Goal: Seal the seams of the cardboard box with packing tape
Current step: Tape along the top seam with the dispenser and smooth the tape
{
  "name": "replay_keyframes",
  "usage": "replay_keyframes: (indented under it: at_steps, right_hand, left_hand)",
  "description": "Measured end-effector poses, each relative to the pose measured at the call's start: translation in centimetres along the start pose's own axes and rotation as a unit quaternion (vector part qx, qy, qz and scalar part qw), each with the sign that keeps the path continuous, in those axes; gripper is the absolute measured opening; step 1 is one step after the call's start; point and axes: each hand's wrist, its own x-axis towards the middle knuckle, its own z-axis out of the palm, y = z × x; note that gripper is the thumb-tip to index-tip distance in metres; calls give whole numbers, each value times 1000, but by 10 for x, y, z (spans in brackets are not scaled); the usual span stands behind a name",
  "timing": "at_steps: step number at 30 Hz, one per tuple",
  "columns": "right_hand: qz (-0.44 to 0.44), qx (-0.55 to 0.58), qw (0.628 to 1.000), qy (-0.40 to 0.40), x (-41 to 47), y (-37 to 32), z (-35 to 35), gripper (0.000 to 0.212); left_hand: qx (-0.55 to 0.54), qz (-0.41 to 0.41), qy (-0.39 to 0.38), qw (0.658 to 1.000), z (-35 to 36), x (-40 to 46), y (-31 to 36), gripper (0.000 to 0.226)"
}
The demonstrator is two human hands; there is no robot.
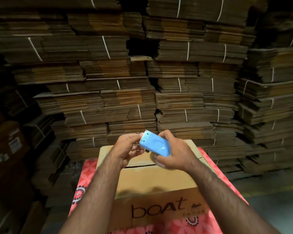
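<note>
Our right hand [172,153] wraps its grip around the light-blue plastic tape dispenser [153,143], its toothed cutter pointing up and left, while our left hand [128,149] pinches at that cutter edge, seemingly for the tape end, which we cannot make out. Directly below both hands lies the brown cardboard box [152,181] on the table's pink floral cloth [85,179]. Its untaped centre seam [139,165] runs left to right.
</note>
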Motion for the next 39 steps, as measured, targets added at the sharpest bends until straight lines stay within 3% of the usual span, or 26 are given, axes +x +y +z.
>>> replay_keyframes:
  at_steps: [4, 10, 13, 17, 24, 27, 31, 35, 39]
  right_hand:
    - [-3, 9, 1000, 9, 3, 6, -2, 60]
    - [-24, 11, 999, -20, 20, 24, 2, 63]
    - [-38, 26, 998, -36, 32, 32, 5, 62]
    - [-102, -9, 995, -10, 54, 46, 9, 62]
    - [-173, -53, 981, -65, 93, 81, 6, 68]
    - [-200, -34, 975, -85, 105, 80, 10, 71]
    - [-242, -27, 964, -107, 112, 91, 16, 73]
    - [-280, -70, 949, -131, 125, 93, 17, 80]
    - [-282, -90, 947, -126, 134, 74, 30, 72]
  left_hand:
    - [26, 21, 12, 999, 2, 5, 3, 16]
    - [74, 63, 39, 994, 4, 14, 4, 25]
    - [85, 54, 53, 994, 7, 19, 5, 14]
    - [118, 85, 147, 978, 8, 31, 7, 13]
    - [152, 116, 272, 943, 20, 49, -13, 11]
    - [209, 139, 314, 916, 16, 54, -18, 15]
    - [231, 143, 430, 861, -13, 40, -16, 17]
    - [223, 104, 428, 869, -35, 26, -24, 16]
    - [199, 100, 444, 868, -53, 28, -27, 16]
